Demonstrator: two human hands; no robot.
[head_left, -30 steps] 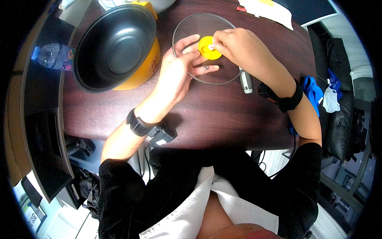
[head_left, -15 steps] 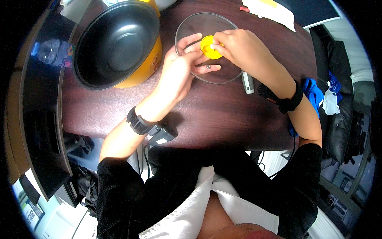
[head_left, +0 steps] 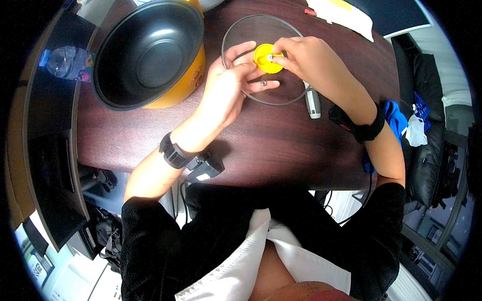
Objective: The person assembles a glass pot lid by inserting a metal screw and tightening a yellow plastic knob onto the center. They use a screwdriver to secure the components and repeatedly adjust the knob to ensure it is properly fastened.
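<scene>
Glass lid (head_left: pixel 261 32) with one yellow disc (head_left: pixel 263 68) at its centre, between my two hands over the far half of the table (head_left: pixel 251 145). My right hand (head_left: pixel 311 60) pinches one small pale piece (head_left: pixel 271 58) between thumb and forefinger, at the disc's recess. My left hand (head_left: pixel 228 83) grasps the lid from its left rim, thumb against the disc's edge, other fingers spread within the round outline; whether each lies above or below the glass, I cannot tell. Just beside the lid's lower right rim: one grey-and-white handle (head_left: pixel 313 103), its far end hidden by the lid and my hand. To the left, apart from the lid by a narrow strip of bare wood: one yellow pot (head_left: pixel 187 84), open, dark inside, near the table's left edge. Open room: a broad stretch from the lid to the curved near edge, and another right of the handle. Toward the far edge: one white sheet (head_left: pixel 346 17) and one small red object (head_left: pixel 311 12). Beyond the left edge: one clear bottle (head_left: pixel 70 62).
</scene>
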